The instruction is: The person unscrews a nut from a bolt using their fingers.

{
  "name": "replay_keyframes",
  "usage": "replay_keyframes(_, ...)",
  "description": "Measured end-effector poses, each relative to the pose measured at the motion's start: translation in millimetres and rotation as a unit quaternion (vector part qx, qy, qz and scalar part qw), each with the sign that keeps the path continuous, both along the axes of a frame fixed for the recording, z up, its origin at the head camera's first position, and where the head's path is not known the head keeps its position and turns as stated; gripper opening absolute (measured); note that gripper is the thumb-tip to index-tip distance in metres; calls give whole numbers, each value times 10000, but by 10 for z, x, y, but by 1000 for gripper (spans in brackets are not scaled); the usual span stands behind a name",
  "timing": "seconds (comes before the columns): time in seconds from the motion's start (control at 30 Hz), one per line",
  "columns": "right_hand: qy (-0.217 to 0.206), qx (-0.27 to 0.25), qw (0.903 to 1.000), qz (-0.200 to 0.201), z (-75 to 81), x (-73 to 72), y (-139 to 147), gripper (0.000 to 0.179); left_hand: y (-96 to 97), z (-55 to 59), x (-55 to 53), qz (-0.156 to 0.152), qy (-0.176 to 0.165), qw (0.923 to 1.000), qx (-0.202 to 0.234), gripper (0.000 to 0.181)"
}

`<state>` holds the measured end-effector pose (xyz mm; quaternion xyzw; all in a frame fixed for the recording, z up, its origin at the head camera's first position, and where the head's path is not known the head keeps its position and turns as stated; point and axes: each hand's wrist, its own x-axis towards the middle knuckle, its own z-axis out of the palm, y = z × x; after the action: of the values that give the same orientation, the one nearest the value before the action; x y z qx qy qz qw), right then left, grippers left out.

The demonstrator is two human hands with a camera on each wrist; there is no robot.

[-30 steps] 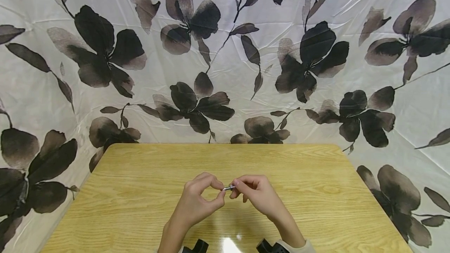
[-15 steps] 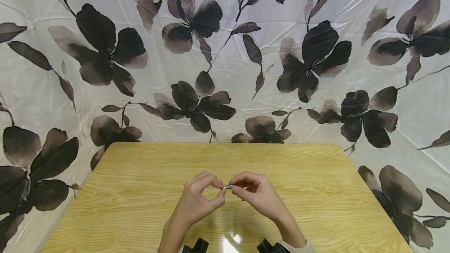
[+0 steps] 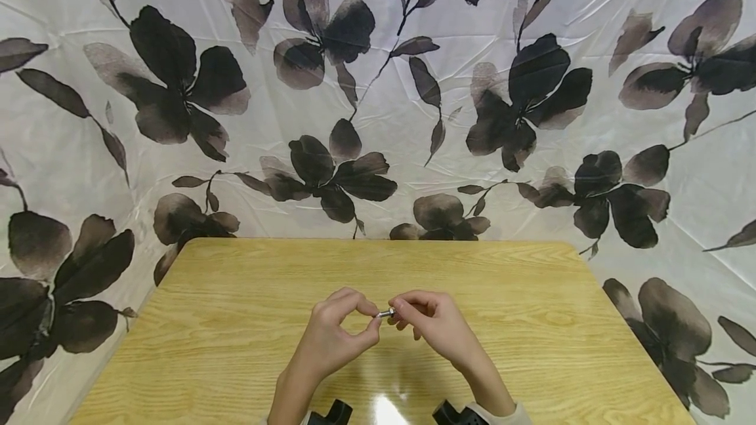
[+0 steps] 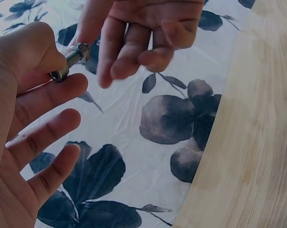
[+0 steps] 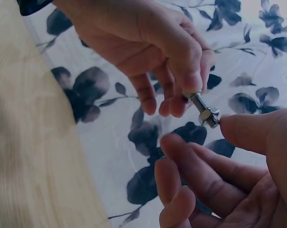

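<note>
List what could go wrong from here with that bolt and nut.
The silver threaded metal bolt might slip: the bare left hand pinches it only at one end. The silver hexagonal metal nut sits near the bolt's other end, so turning it the wrong way could spin it off. Either piece, if dropped, may roll away across the yellow wood-grain table below.

A yellow wood-grain table (image 3: 236, 281) is stretching out below me, its two far corners rounding off softly. Behind it and along both sides, a white cloth (image 3: 407, 130) is hanging, wrinkling in fine creases and catching light at the upper right. Large blossoms (image 3: 520, 110) in black and brownish grey are spreading across it, with dark leaves (image 3: 424, 82) trailing along thin stems. Low on the tabletop, a white glare (image 3: 386, 410) is shining.
</note>
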<state>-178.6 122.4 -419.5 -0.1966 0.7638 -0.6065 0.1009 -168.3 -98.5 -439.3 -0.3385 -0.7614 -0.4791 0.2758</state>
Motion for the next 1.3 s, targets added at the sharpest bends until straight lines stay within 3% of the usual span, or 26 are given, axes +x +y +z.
replay_keyframes(0.27,42,-174,9994,306,-24,13,3,26,5,11,10,27,-134,9999,-44,21)
replay_keyframes(0.6,366,-201,9989,229,-20,24,-6,19,-10,-4,0,-39,42,10000,15,7)
replay_keyframes(1.0,555,-290,9976,285,-17,33,-18,18,-8,-15,0,49,64,10000,37,9)
replay_keyframes(1.3,220,105,9996,162,-7,21,-19,22,-5,-5,2,123,26,9999,-39,20)
